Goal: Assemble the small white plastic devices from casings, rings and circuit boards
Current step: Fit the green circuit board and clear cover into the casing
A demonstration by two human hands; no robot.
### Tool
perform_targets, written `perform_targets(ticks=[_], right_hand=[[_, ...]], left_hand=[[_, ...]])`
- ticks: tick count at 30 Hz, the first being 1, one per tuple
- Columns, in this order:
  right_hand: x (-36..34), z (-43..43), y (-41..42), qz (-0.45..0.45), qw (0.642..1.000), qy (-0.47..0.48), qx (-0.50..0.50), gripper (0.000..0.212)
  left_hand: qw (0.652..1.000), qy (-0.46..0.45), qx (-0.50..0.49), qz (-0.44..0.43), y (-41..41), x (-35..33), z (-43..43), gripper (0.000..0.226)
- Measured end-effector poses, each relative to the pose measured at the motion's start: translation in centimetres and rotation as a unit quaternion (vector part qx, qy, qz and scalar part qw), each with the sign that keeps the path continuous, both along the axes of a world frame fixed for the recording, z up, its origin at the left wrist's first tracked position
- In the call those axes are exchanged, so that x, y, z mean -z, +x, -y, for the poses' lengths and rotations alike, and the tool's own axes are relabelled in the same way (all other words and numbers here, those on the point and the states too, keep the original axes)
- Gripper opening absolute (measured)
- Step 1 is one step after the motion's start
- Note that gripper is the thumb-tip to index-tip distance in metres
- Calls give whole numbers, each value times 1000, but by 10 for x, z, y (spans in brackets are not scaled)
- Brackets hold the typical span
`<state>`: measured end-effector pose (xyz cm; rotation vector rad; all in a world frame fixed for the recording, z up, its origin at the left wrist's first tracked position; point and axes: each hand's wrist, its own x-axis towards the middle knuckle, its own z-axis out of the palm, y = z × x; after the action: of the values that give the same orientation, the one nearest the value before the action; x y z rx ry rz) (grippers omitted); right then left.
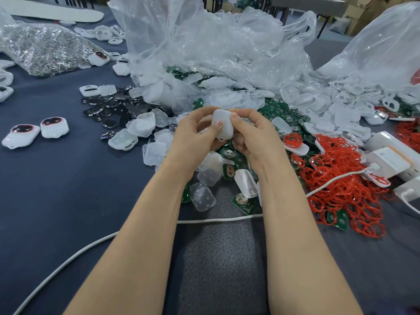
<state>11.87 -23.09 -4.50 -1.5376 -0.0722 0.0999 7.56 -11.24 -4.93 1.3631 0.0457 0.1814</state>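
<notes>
Both hands hold one small white casing (223, 126) above the parts pile in the middle of the table. My left hand (195, 135) grips its left side with the thumb pressed on its face. My right hand (254, 137) pinches its right side, thumb on the upper edge. Under the hands lie translucent white casings (203, 196) and green circuit boards (244, 202). Red rings (341, 189) are heaped to the right. Two closed white devices (54, 127) with dark windows lie at the left.
Clear plastic bags (204, 42) of white casings rise behind the pile. Dark coin cells (109, 110) are spread left of centre. A bag of metal pins (45, 48) lies at the far left. White power adapters (391, 160) sit right; a white cable (218, 220) crosses the blue cloth.
</notes>
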Motion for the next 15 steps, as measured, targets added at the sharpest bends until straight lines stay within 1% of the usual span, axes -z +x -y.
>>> perform_targets(ticks=[4,9,12,15], right_hand=[[1,-2,0,6,1000,-21,16,10],[2,-2,2,57,996,-64,29,12],[3,0,3,62,996,-49,38,14],[2,2,3,56,997,-25,41,13]], left_hand=[[1000,8,-15,-6,2,0,1,20],[999,31,-12,5,3,0,1,23],[999,33,4,22,2,0,1,25],[998,50,34,17,1,2,1,34]])
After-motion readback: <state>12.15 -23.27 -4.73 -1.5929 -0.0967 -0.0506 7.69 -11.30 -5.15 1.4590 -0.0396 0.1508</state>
